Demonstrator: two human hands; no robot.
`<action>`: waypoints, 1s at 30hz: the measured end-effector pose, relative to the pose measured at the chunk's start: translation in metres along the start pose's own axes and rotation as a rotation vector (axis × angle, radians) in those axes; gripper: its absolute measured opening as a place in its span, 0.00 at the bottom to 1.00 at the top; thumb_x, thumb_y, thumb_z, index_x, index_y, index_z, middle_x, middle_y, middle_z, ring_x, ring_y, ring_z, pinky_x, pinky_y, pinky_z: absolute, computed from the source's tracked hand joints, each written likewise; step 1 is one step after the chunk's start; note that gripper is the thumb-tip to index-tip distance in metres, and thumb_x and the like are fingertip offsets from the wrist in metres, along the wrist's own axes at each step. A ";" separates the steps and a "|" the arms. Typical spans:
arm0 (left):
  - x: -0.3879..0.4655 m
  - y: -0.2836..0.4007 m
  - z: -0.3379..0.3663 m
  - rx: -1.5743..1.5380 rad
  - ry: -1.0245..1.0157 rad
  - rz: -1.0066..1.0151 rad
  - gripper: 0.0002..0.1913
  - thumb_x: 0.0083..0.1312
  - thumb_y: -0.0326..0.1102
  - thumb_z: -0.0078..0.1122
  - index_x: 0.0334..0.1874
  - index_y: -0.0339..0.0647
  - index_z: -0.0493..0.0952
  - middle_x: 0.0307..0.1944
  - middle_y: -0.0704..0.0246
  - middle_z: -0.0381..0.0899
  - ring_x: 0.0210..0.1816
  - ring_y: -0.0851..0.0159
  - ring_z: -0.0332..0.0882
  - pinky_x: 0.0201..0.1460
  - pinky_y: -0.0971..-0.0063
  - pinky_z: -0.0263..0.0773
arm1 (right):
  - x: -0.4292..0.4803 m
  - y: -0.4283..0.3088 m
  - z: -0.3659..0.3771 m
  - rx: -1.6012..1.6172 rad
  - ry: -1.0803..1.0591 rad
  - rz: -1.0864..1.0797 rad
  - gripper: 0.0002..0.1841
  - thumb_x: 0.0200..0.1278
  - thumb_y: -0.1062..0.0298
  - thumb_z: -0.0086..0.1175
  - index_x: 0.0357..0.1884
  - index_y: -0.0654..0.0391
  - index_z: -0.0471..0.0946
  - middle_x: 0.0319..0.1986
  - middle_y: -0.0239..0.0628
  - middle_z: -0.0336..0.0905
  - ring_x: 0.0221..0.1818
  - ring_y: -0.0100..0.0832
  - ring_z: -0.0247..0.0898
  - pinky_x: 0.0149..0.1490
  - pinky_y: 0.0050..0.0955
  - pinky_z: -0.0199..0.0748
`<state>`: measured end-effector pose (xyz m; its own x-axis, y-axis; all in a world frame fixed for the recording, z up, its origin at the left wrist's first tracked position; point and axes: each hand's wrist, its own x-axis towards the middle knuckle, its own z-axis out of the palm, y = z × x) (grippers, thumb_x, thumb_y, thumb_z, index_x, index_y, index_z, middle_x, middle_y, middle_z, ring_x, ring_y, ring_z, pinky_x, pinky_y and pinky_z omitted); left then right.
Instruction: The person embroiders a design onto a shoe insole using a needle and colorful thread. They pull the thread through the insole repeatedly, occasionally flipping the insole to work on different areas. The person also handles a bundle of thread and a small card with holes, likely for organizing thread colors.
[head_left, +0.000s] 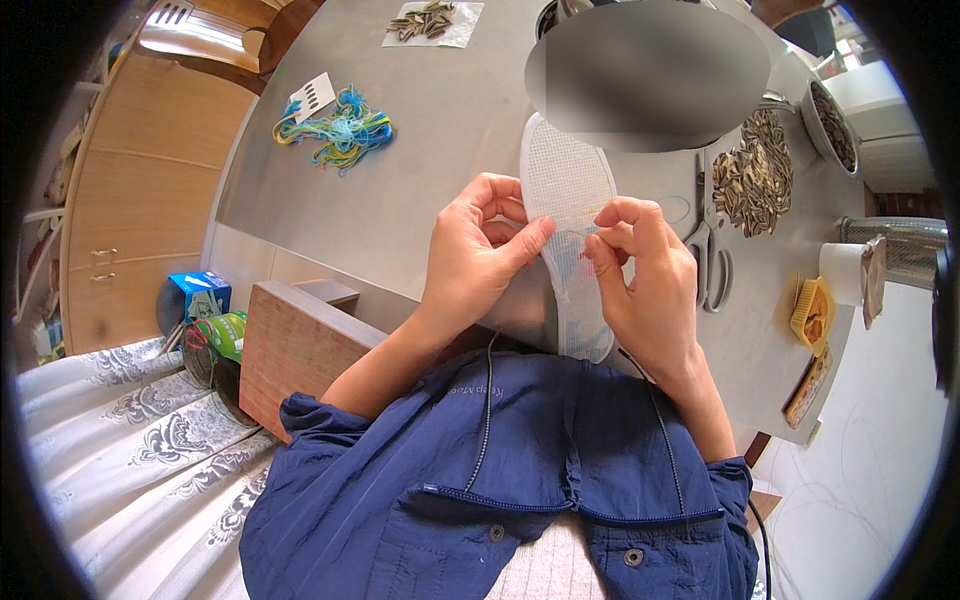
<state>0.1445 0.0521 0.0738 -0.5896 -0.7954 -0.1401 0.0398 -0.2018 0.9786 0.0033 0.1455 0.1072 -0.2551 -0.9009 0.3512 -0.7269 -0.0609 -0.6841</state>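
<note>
A white mesh shoe insole (564, 176) stands lengthwise before me over the table's near edge, with faint printed colours on its lower half and small yellow stitches near its right rim. My left hand (484, 244) grips its left edge between thumb and fingers. At its right side my right hand (649, 277) pinches a thin needle (574, 232), whose far end reaches the mesh near my left thumb. Just right of that hand lies a pair of scissors with grey handles (699, 251). A tangle of blue, green and yellow embroidery thread (345, 131) lies on the table at the left.
Sunflower seeds (754, 176) are heaped at the right, below a metal bowl (832, 127). More seeds lie on a white sheet (457, 26) at the back. A yellow plastic tray (812, 315) and a patterned phone-like object (808, 386) lie near the right edge. A wooden stool (300, 337) stands at the lower left.
</note>
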 end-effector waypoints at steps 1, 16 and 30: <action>0.000 0.000 0.000 -0.002 0.001 -0.001 0.18 0.58 0.31 0.66 0.47 0.34 0.71 0.35 0.67 0.80 0.33 0.75 0.79 0.31 0.85 0.73 | 0.000 0.000 0.000 -0.003 0.002 -0.004 0.10 0.57 0.80 0.55 0.40 0.63 0.69 0.27 0.38 0.77 0.25 0.29 0.74 0.33 0.24 0.71; -0.005 0.001 0.009 0.106 0.052 0.075 0.14 0.58 0.31 0.64 0.42 0.32 0.73 0.31 0.66 0.80 0.28 0.75 0.79 0.30 0.84 0.73 | 0.003 0.005 0.010 -0.025 -0.090 0.041 0.08 0.56 0.81 0.53 0.37 0.63 0.68 0.28 0.40 0.76 0.27 0.32 0.75 0.33 0.27 0.71; 0.011 -0.018 0.008 -0.154 -0.269 -0.177 0.30 0.59 0.37 0.66 0.58 0.31 0.64 0.50 0.58 0.75 0.50 0.66 0.74 0.53 0.75 0.70 | -0.001 0.051 -0.006 1.192 -0.128 0.491 0.13 0.61 0.71 0.57 0.46 0.62 0.69 0.30 0.36 0.80 0.33 0.20 0.72 0.42 0.17 0.63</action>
<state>0.1309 0.0518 0.0562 -0.7888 -0.5657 -0.2403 0.0272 -0.4228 0.9058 -0.0373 0.1456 0.0753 -0.2211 -0.9684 -0.1152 0.4548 0.0021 -0.8906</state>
